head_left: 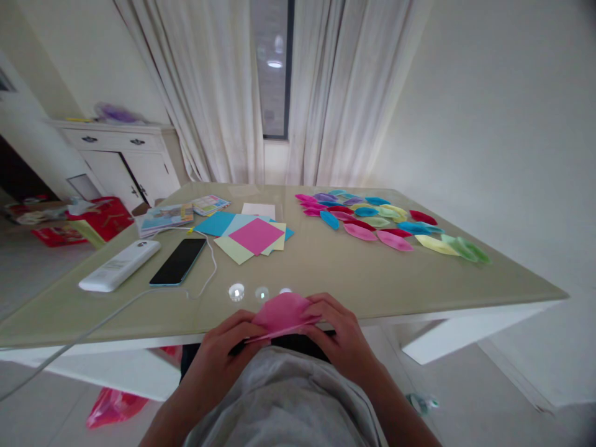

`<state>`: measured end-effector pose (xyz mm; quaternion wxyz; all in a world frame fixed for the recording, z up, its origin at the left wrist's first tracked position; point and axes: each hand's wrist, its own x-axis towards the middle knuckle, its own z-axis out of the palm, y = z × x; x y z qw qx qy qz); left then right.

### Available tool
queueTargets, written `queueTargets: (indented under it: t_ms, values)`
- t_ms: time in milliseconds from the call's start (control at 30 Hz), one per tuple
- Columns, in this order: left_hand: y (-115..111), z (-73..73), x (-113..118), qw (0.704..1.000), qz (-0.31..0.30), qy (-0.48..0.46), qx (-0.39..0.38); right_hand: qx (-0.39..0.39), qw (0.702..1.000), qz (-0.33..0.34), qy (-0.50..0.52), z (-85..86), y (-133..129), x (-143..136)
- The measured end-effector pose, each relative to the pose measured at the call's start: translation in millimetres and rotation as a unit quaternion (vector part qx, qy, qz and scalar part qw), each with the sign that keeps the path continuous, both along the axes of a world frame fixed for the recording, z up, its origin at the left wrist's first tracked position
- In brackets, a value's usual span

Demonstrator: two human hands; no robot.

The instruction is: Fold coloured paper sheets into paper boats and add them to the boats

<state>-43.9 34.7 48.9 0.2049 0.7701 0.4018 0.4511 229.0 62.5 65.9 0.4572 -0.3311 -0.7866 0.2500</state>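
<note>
A folded pink paper piece (285, 315) is held at the table's front edge, close to my body. My left hand (228, 347) pinches its left end between thumb and fingers. At its right end, the fingers of my right hand (342, 332) are closed on it. Beyond it lie overlapping coloured sheets, with a pink square (257, 236) on top and a blue sheet (215, 223) at the left. Several folded, leaf-shaped paper pieces in pink, blue, yellow, green and red spread over the back right, among them a pink one (394, 240).
On the table's left are a black phone (178, 262), a white power bank (120, 266), a white cable (139, 296) and booklets (167, 216). The glass-topped table (372, 285) ends just before my body. A white cabinet (125, 161) stands behind at left.
</note>
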Motion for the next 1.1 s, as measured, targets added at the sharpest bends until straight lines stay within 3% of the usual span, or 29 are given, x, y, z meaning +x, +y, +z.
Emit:
queueTargets:
  t_ms: [133,267,500,600,733,833,967,1100]
  values:
    - [-0.3,6.6,-2.1,1.000,0.023,-0.012,0.011,-0.013,1.000,-0.006,0.001,0.1,1.1,2.9]
    - [1.2,7.1,-5.0,0.999,-0.010,0.011,-0.031,-0.035,0.999,0.003,0.023,2.5,0.8,2.4]
    - [0.5,6.9,-4.4,0.997,-0.027,-0.035,-0.070,-0.070,0.997,0.019,0.033,13.7,-4.6,-1.5]
    - [1.3,4.1,-1.7,0.993,-0.045,-0.011,-0.113,-0.072,0.996,0.027,0.041,16.0,-8.6,-5.2]
    - [6.1,-4.7,0.7,0.992,-0.040,-0.050,-0.112,-0.100,0.992,0.020,0.071,12.0,-11.7,-10.0]
    - [2.6,-5.6,3.7,0.996,-0.019,-0.029,-0.080,-0.109,0.990,-0.001,0.090,12.7,-15.4,-12.3]
    - [-15.3,5.5,15.9,0.989,0.128,0.043,0.054,-0.076,0.997,-0.012,0.032,23.4,-26.2,-16.5]
    - [-28.5,15.8,34.4,0.996,0.038,0.018,0.078,-0.071,0.997,-0.015,-0.009,32.3,-38.7,-20.3]
